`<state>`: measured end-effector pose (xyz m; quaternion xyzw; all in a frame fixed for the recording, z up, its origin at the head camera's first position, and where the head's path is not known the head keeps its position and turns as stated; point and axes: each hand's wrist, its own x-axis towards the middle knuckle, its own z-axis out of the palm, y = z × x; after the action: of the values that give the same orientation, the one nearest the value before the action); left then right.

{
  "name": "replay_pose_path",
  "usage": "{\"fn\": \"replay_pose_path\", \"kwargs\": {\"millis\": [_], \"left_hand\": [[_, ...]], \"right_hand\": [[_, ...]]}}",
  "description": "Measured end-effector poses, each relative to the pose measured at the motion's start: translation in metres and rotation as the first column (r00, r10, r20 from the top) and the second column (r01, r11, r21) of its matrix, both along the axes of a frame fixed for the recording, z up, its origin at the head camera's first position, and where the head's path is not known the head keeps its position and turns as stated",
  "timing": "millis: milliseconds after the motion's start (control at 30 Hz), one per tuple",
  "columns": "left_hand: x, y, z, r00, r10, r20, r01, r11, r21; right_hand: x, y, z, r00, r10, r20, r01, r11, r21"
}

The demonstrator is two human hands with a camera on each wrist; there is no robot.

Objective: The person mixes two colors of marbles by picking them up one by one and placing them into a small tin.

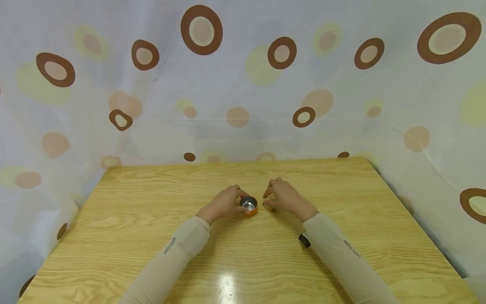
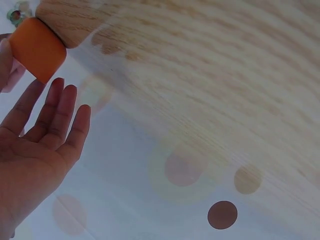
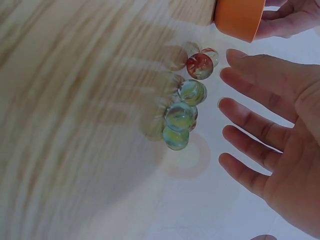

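A small orange bowl [image 1: 249, 206] with a shiny metal inside stands upright on the table. My left hand [image 1: 225, 204] holds it at its side between thumb and fingers, the other fingers stretched out beside it in the left wrist view. Several glass marbles lie in a loose row just right of the bowl. The right wrist view shows a red marble [image 3: 200, 66] closest to the bowl and green marbles, such as a green marble [image 3: 179, 116], farther along. Beside them hovers my right hand [image 1: 286, 198], fingers spread and loosely bent, with nothing in its grasp.
The wooden table [image 1: 243, 253] has a light grain and a bright reflection near its front. A white patterned curtain [image 1: 235, 84] hangs behind the table and along both sides. A small black device [image 1: 304, 240] sits at the right sleeve.
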<state>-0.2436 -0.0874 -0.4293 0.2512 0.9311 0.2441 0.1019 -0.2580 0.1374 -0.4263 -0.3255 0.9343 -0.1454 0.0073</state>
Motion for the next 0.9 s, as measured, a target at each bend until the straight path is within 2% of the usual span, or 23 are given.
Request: {"fn": "replay_pose_path", "kwargs": {"millis": [900], "left_hand": [[0.0011, -0.0002, 0.0013, 1.0, 0.007, 0.018, -0.007, 1.0, 0.021]], "right_hand": [[0.0008, -0.005, -0.0063, 0.999, 0.017, -0.033, -0.016, 0.999, 0.042]]}}
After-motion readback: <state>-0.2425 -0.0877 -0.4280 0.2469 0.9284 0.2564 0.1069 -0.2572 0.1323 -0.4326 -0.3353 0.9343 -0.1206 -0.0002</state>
